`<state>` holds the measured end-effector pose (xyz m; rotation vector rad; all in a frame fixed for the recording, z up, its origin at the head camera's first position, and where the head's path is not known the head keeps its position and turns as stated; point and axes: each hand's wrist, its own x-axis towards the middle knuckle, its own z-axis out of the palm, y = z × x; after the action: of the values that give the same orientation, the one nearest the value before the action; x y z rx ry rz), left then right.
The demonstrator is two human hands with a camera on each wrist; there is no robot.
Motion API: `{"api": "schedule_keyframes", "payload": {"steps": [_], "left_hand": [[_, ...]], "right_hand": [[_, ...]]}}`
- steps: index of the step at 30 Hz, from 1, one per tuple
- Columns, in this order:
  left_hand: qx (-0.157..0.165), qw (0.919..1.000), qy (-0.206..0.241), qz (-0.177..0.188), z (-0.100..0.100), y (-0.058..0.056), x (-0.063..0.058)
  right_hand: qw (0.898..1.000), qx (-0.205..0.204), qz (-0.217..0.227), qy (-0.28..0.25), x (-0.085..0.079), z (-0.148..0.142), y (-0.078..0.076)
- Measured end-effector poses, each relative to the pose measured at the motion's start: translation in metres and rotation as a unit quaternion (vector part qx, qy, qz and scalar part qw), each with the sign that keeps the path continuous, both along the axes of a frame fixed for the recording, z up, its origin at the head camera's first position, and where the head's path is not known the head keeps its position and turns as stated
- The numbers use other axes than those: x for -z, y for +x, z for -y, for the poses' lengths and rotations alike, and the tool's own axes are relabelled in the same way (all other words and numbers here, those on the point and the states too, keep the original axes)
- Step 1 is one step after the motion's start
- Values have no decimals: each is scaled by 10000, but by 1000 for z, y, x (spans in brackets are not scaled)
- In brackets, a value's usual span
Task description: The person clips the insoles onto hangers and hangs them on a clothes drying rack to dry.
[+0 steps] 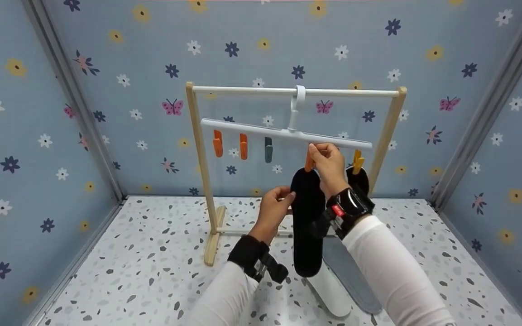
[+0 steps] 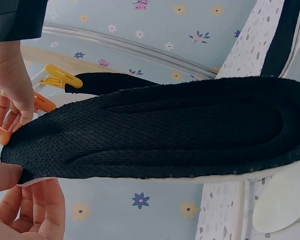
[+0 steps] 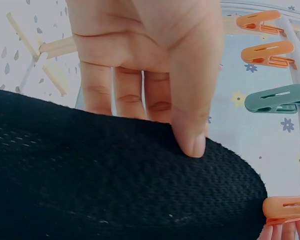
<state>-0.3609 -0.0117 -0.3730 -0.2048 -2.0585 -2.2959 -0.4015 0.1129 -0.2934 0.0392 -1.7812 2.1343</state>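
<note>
A black insole (image 1: 307, 226) is held upright at the centre of the head view, its toe end raised to the white hanger bar (image 1: 283, 133) and its heel end hanging down toward the lower centre. Its left edge near the top is pinched by the left hand (image 1: 275, 210), thumb on the front face and fingers curled behind. In the left wrist view the mesh surface of the insole (image 2: 160, 132) fills the middle of the frame, with the left hand's fingers (image 2: 32, 212) at the lower left corner.

An orange clip (image 1: 309, 161) on the hanger bar is squeezed by the right hand (image 1: 329, 165), just above the insole's toe. In the right wrist view that orange clip (image 3: 285, 209) is seen at the lower right, touching the tip of the insole (image 3: 115, 185).

A second black insole (image 1: 358, 180) hangs from a yellow clip (image 1: 357, 161) to the right, partly hidden behind the right wrist. Two more orange clips (image 1: 230, 144) and a teal clip (image 1: 268, 149) hang free on the left part of the bar. The hanger is hooked over the white rail of a wooden rack (image 1: 199, 149) standing on a speckled tabletop (image 1: 143, 253).

A white insole (image 1: 333, 294) and a grey insole (image 1: 353, 280) lie on the tabletop at the lower centre. A small red label (image 1: 338, 210) is seen on the right wrist strap; its writing cannot be read.
</note>
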Motion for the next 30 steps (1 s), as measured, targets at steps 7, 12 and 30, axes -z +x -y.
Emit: {"api": "schedule_keyframes", "payload": {"steps": [7, 12, 30], "left_hand": [[-124, 9996, -256, 72, -1, -7, -2], [-133, 9994, -317, 32, -2, -8, -8], [-171, 9996, -227, -43, 0, -12, 1]], "right_hand": [[9998, 65, 139, 82, -1, -1, 0], [9990, 188, 190, 352, -2, 0, 0], [9980, 200, 31, 606, 2, 4, 5]]}}
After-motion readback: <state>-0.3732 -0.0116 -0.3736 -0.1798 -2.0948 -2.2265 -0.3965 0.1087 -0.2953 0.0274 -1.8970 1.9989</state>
